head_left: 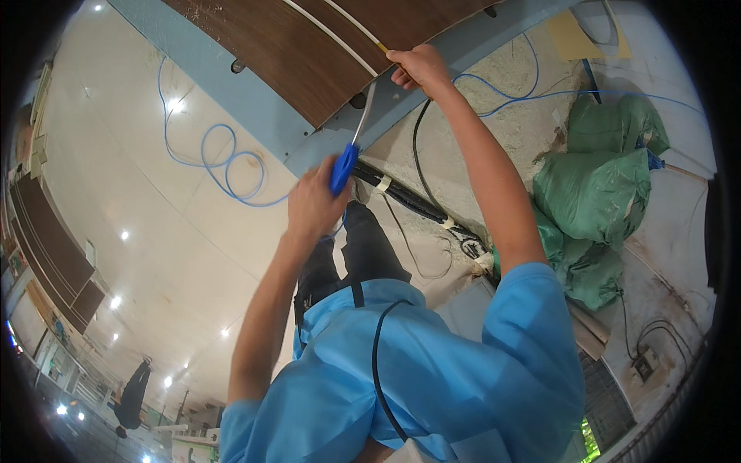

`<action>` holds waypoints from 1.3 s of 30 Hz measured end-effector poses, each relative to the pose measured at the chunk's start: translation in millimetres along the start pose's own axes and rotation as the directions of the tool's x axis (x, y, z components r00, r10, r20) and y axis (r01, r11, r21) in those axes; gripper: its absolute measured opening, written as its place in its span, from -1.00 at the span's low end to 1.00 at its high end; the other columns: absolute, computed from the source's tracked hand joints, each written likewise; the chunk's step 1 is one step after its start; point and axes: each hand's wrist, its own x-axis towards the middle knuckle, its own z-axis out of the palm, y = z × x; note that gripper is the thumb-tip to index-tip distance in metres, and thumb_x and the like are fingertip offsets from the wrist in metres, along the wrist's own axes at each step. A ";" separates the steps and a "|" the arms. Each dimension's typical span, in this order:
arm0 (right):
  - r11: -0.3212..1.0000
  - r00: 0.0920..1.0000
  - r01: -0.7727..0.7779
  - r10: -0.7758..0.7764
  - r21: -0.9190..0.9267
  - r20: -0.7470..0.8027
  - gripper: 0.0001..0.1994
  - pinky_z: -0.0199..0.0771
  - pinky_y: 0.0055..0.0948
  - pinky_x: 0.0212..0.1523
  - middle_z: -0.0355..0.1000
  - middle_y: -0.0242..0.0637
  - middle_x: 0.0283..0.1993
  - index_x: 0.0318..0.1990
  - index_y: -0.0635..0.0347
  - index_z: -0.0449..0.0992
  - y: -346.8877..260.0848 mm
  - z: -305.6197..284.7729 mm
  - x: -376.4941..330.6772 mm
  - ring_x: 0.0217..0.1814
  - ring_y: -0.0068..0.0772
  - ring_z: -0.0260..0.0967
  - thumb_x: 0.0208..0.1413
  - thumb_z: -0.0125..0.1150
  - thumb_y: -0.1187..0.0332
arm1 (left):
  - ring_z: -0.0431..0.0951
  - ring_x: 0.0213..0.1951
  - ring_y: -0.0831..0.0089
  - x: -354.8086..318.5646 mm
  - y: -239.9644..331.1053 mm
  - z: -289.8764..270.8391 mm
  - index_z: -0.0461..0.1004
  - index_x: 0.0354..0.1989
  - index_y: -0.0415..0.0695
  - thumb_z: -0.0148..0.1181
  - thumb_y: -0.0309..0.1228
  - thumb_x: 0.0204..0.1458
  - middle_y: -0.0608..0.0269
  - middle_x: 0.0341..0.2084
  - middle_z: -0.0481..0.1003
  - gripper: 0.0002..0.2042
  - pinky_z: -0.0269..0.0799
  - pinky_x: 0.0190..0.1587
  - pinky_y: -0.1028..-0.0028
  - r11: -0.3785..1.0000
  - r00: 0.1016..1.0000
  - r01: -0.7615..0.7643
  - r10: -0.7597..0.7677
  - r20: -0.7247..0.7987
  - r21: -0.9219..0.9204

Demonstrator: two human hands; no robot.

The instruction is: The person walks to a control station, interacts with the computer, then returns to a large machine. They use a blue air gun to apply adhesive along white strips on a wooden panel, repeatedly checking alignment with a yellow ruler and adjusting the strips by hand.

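Seemingly working along the brown panel [285, 62], the left hand [316, 199] grips a blue-handled tool [344, 168], the right hand [424, 71] pinching a slim yellow piece [381, 47] (steadiness seems called for next).

Blue handle [344, 168]: smooth plastic. Brown panel [278, 62]: wood-grain look.

Full green sacks [593, 197] slump in a heap on the pale floor [201, 289] at the right, a yellow sheet [575, 35] beyond them. Black cables [413, 202], bundled with pale tape, cross the floor. Long brown panels [54, 247] show far left; a person in dark clothes [134, 397] appears lower left.
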 end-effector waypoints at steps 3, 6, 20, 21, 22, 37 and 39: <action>0.999 0.999 -0.033 0.033 0.039 0.006 -0.57 0.49 -0.51 -0.62 0.59 -0.13 -0.49 -0.39 0.35 0.58 1.9 0.3 3.1 -0.59 -0.45 0.52 0.15 0.41 0.06 | 0.60 -0.07 -0.14 68.9 24.6 -11.7 0.32 0.38 0.12 0.20 -0.26 0.06 -0.14 -0.19 0.59 -0.38 0.51 -0.01 -0.01 0.984 0.986 -0.165 0.166 -0.008 0.062; 0.998 0.999 -0.037 0.037 0.048 -0.002 -0.56 0.51 -0.50 -0.62 0.58 -0.15 -0.51 -0.40 0.32 0.58 4.1 1.8 7.6 -0.59 -0.43 0.54 0.14 0.43 0.02 | 0.61 0.00 -0.10 131.9 46.6 -17.1 0.23 0.46 0.17 0.20 -0.34 -0.06 -0.11 -0.13 0.61 -0.23 0.52 0.09 0.03 0.959 0.970 -0.242 0.236 0.059 0.144; 0.998 1.000 -0.024 0.023 0.059 0.018 -0.77 0.61 -0.35 -0.58 0.60 -0.02 -0.51 -0.39 0.47 0.54 5.4 1.2 2.6 -0.53 -0.24 0.62 0.18 0.01 0.48 | 0.61 0.07 0.02 195.9 64.5 -33.6 0.02 0.58 0.37 0.31 -0.26 -0.07 0.01 -0.03 0.64 -0.05 0.56 0.13 0.14 0.819 0.962 -0.235 0.117 0.248 0.524; 0.999 1.000 -0.024 0.024 0.047 -0.002 -0.77 0.60 -0.36 -0.58 0.60 -0.02 -0.50 -0.37 0.47 0.54 6.3 1.7 2.1 -0.54 -0.26 0.62 0.20 0.04 0.45 | 0.61 0.06 0.02 196.5 63.8 -33.2 0.02 0.58 0.37 0.30 -0.26 -0.06 0.01 -0.04 0.64 -0.06 0.57 0.12 0.14 0.807 0.959 -0.252 0.134 0.250 0.535; 0.999 1.000 -0.022 0.023 0.039 -0.010 -0.77 0.59 -0.37 -0.59 0.60 -0.03 -0.50 -0.35 0.47 0.54 7.3 2.3 3.0 -0.54 -0.27 0.61 0.22 0.08 0.43 | 0.61 0.06 0.01 197.1 63.3 -33.0 0.02 0.58 0.38 0.29 -0.26 -0.05 0.00 -0.05 0.65 -0.07 0.58 0.11 0.14 0.793 0.957 -0.260 0.138 0.254 0.551; 0.993 0.999 0.026 -0.028 0.111 0.021 -0.66 0.18 -0.44 -0.65 0.44 -0.33 -0.61 -0.43 0.24 0.53 28.6 -8.4 -17.0 -0.68 -0.54 0.26 0.20 0.33 0.12 | 0.68 -0.09 -0.09 195.6 74.0 -38.8 0.04 0.57 0.35 0.24 -0.26 0.01 -0.16 -0.21 0.64 -0.13 0.60 0.04 0.08 0.804 0.958 -0.242 0.110 0.265 0.543; 0.996 0.999 -0.005 0.001 0.094 0.041 -0.66 0.19 -0.44 -0.64 0.43 -0.35 -0.62 -0.44 0.21 0.53 24.8 -8.1 -15.4 -0.66 -0.55 0.27 0.20 0.32 0.12 | 0.68 -0.10 -0.10 196.5 72.6 -38.5 0.05 0.57 0.35 0.24 -0.26 0.00 -0.16 -0.21 0.65 -0.13 0.60 0.04 0.08 0.815 0.961 -0.231 0.107 0.254 0.531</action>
